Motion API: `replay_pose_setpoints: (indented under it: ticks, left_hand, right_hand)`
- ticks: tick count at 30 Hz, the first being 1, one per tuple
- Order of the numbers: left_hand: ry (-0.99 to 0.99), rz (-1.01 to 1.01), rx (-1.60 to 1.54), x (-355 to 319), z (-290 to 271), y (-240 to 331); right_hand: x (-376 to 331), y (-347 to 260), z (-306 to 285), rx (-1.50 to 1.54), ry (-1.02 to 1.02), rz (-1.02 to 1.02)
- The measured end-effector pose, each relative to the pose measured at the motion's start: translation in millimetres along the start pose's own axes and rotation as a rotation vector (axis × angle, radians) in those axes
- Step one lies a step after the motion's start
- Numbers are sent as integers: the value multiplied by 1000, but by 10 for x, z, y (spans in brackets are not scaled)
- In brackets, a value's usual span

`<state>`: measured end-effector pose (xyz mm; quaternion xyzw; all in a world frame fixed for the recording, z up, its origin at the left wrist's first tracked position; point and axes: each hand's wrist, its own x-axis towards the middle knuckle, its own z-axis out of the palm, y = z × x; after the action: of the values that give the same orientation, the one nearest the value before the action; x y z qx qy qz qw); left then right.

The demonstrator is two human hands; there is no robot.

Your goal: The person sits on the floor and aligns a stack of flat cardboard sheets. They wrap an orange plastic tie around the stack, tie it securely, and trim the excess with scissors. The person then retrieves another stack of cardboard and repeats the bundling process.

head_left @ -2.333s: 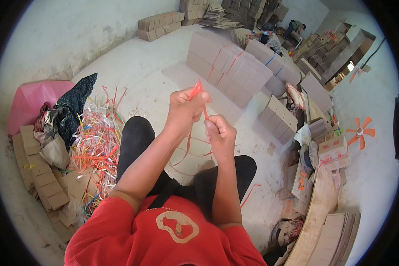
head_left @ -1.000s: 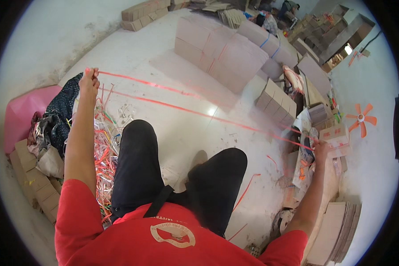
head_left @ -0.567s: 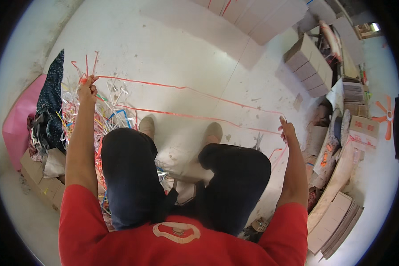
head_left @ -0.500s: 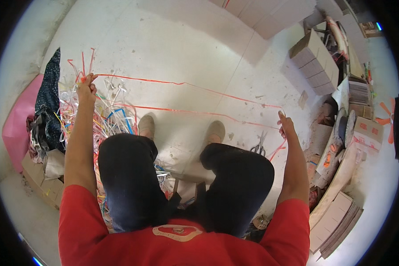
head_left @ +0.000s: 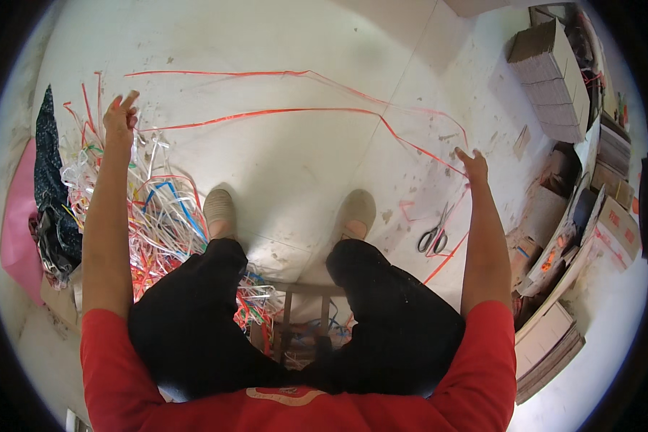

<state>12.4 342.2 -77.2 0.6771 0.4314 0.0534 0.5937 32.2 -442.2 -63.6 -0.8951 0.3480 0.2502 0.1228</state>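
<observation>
Since half a second ago the red strap [head_left: 281, 111] has gone slack: where two taut lines were running straight between the hands, they are now bowing upward and kinking in loose curves over the pale floor [head_left: 281, 165], and the view has tipped further down so that both shoes are showing. The strap is hanging in two strands, the upper one arcing from near the left hand [head_left: 119, 119] across to the right, the lower one running from just beside the left fingers [head_left: 128, 101] to a bend and then slanting down to the right hand [head_left: 474, 165]. The left hand is reaching out at arm's length with its fingers spread open and pointing away; it is not gripping the strap, whose end is lying just beside it. The right hand is also stretched out, fingers loosely extended, and the strand is passing at its fingertips; whether it is pinching the strand cannot be told. Below the left arm a tangled heap of plastic strips [head_left: 158, 216] in white, red and blue is lying on the floor. Near the right forearm a pair of scissors [head_left: 433, 234] is resting on the floor, with more red strap trailing past it. Stacks of flat cardboard boxes [head_left: 554, 79] are standing along the right side.
</observation>
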Motion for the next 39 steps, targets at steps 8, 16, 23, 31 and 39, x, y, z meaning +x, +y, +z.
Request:
replay_pose_setpoints:
  ticks: [8,16,23,31,39]
  left_hand:
    - [223,751,1134,-401,150,-560]
    - [-914,658,1189,-1139,882,-768]
    - [-791,815,1522,-1604,595,-637]
    - [-916,700,1715,-1730,-127,-1047]
    - [-594,-118,1986,-1597,-1900,-1711]
  right_hand:
    - [-161,77,363,-275,355,-689]
    - [-724,-250,980,-182,8,-842]
    - [-1090,-59,1032,-230,-75,-787]
    - [-1064,-168,952,-259,-128,-734]
    - [-936,-35,1007,-238,-123,-865]
